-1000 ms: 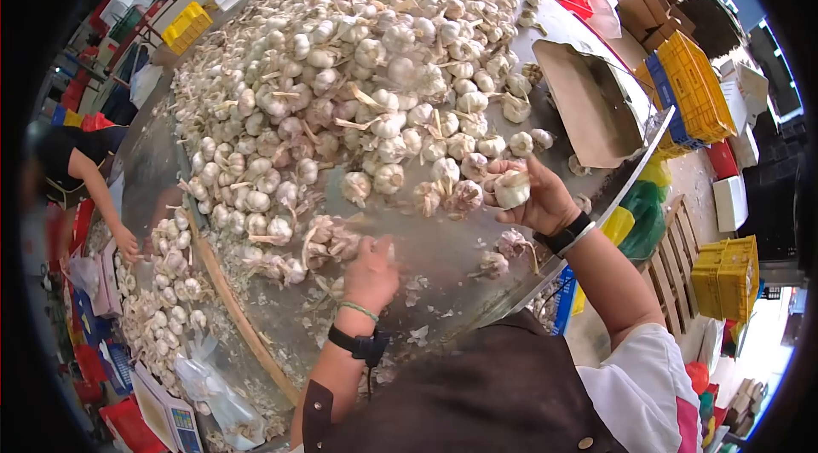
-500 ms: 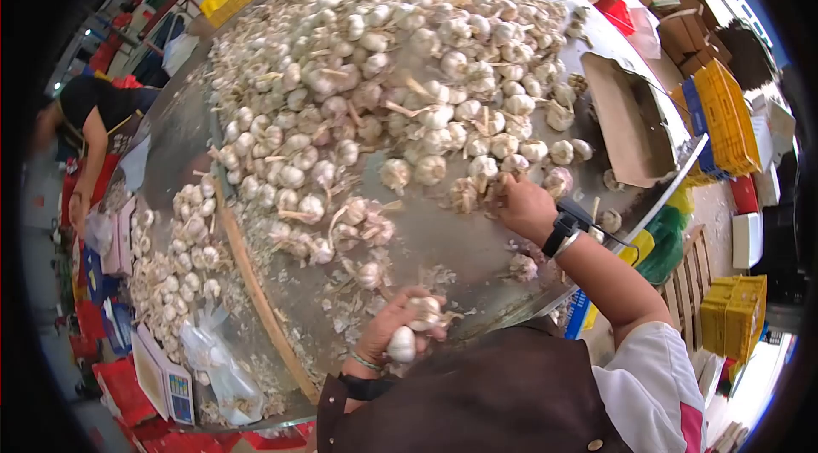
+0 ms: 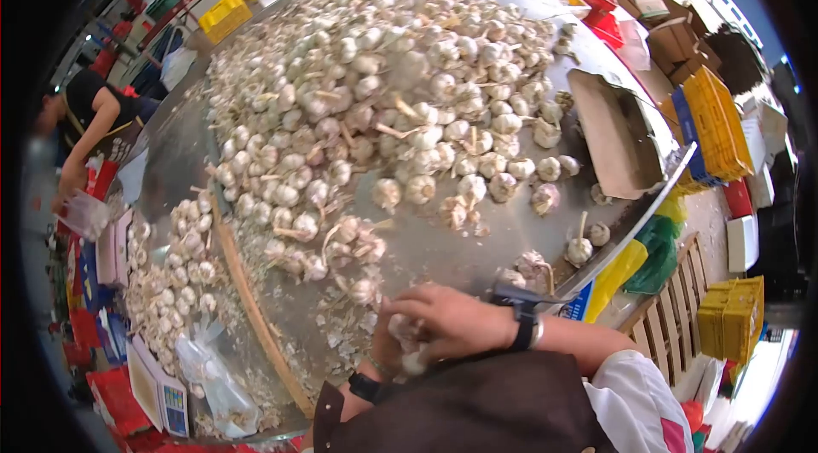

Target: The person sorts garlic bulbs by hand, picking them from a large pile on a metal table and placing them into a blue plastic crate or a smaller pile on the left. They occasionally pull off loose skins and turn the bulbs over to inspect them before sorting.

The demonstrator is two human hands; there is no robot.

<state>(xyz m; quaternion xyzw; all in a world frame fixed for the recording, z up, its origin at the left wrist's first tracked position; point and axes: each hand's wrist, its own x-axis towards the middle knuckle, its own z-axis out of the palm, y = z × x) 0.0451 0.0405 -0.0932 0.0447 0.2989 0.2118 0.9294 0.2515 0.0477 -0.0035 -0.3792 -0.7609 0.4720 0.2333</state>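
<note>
Close to the brown apron, my left hand [image 3: 386, 347] is wrapped round garlic bulbs [image 3: 412, 363], partly hidden behind the other hand. My right hand [image 3: 456, 323] reaches across from the right, its fingers bent over the same garlic; whether it grips a bulb of its own is hidden. A large heap of garlic [image 3: 341, 69] covers the far part of the metal table [image 3: 443, 257]. Loose bulbs and peeled skins lie beside my hands.
A wooden strip [image 3: 247, 295] divides off a smaller garlic pile at the left. Nearby are a plastic bag [image 3: 220, 380] and a scale [image 3: 162, 389]. A cardboard tray [image 3: 615, 133] rests at the right. Another person [image 3: 98, 112] bends at the far left.
My right hand has come back from the garlic at the right edge of the heap to my left hand. The other person now holds a clear bag or container.
</note>
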